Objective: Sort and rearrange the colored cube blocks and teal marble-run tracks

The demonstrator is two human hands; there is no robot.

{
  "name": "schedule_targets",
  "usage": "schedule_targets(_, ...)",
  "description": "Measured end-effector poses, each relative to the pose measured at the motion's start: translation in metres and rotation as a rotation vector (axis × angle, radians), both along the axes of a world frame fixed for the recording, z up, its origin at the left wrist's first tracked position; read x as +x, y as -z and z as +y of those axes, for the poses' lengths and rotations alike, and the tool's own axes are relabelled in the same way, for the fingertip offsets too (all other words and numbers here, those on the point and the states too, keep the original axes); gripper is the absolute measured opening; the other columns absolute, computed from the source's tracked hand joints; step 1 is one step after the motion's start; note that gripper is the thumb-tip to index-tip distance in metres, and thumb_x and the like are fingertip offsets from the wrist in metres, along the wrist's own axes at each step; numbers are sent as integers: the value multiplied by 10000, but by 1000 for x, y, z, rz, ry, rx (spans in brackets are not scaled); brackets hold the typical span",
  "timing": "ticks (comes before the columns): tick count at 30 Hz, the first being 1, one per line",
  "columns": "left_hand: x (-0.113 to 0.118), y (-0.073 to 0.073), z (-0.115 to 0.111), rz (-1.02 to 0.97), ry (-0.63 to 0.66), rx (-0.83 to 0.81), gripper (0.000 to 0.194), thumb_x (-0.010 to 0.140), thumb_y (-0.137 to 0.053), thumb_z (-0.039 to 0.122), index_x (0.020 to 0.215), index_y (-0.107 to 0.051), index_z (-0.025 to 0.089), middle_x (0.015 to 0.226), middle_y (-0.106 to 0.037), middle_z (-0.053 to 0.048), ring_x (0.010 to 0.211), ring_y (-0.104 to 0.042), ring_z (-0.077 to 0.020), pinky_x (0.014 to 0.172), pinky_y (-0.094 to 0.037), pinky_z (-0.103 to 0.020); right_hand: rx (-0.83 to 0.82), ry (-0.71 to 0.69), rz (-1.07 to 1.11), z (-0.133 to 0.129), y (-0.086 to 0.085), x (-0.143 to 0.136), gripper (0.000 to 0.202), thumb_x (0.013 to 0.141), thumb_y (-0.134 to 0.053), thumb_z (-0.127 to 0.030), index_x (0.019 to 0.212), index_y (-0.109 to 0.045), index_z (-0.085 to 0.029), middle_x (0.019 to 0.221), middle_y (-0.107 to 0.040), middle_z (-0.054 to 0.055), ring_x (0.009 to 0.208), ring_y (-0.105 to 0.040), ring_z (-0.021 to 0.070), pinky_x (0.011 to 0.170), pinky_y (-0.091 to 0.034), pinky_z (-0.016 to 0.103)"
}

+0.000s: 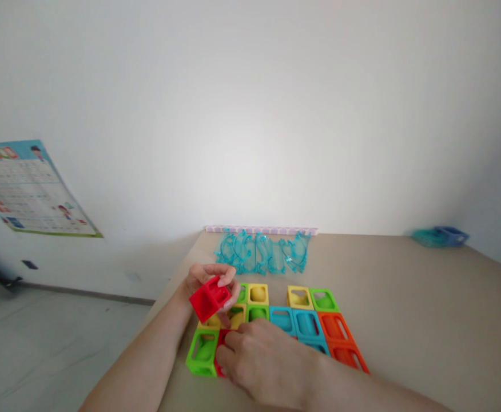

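While most of the coloured blocks sit together on the tabletop (405,309), one red block (207,301) is up off it, gripped between the thumb and fingers of the left hand (210,277), tilted above the left side of the group. The right hand (267,357) is lowered over the near part, its fingers curled at a second red block (220,371) beside the near-left green block (202,365); whether they grip it or only rest against it, I cannot tell. Judging by how things lie, much of the grouping is already laid out: yellow and green blocks on the left, blue blocks (307,321) in the middle and orange blocks (340,326) on the right, set side by side. The far edge is uneven, with a gap between the far yellow block (258,293) and the other yellow block (299,297) to its right. The held block is not yet set down, and the clear blue pieces (262,254) lie apart beyond the group, near the wall, joined to none of the blocks. The right hand hides part of the near side, so its state is uncertain.
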State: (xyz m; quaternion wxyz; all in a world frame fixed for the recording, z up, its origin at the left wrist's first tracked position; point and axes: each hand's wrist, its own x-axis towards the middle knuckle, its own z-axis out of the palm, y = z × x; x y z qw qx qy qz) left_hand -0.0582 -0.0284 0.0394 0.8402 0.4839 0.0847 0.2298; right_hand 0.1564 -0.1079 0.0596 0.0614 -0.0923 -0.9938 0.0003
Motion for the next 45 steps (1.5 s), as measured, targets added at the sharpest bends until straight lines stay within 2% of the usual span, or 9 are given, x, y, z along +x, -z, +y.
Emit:
schedule_targets(13, -9, 6, 2, -28, -4, 32, 236, 679, -659, 360, 684, -497, 189, 700, -614, -132, 543, -591, -229, 433, -435, -283, 9, 0, 20, 0, -1, 0, 51, 879, -524, -188, 909, -562, -172, 827, -661, 22, 659, -610, 159, 490, -348, 303)
schedule_targets(17, -15, 5, 0, 39, 84, 12, 240, 680, -662, 376, 695, -509, 192, 712, -617, -145, 561, -609, -257, 431, -455, -312, 21, -6, 22, 0, -2, -1, 47, 872, -527, -184, 900, -562, -168, 814, -659, 19, 643, -606, 163, 476, -339, 307)
schedule_targets(22, -16, 3, -6, 83, 69, 16, 246, 675, -668, 382, 713, -527, 185, 730, -643, -147, 580, -625, -258, 471, -491, -335, 35, -3, 16, -1, -2, -1, 52, 862, -531, -171, 901, -564, -163, 809, -662, 30, 646, -611, 166, 483, -341, 301)
schedule_targets(27, -17, 3, -7, 100, 59, 9, 239, 689, -647, 377, 729, -528, 173, 752, -641, -149, 599, -630, -256, 473, -472, -315, 32, -17, 13, -1, -3, 0, 63, 866, -526, -181, 908, -568, -160, 814, -664, 31, 655, -611, 165, 486, -337, 301)
schedule_targets(40, -15, 0, -8, 124, 25, 85, 270, 701, -654, 405, 710, -522, 170, 740, -646, -155, 565, -601, -227, 475, -428, -282, -157, 78, 43, 3, -8, 2, 182, 928, -432, -298, 910, -558, -167, 795, -676, 41, 628, -606, 153, 513, -295, 284)
schedule_targets(45, -17, -3, -7, 51, 149, 8, 224, 694, -651, 387, 703, -539, 193, 727, -630, -133, 587, -637, -270, 448, -480, -331, -178, 94, 60, 2, -8, 2, 177, 924, -433, -288, 895, -554, -162, 799, -683, 47, 626, -601, 145, 534, -301, 275)
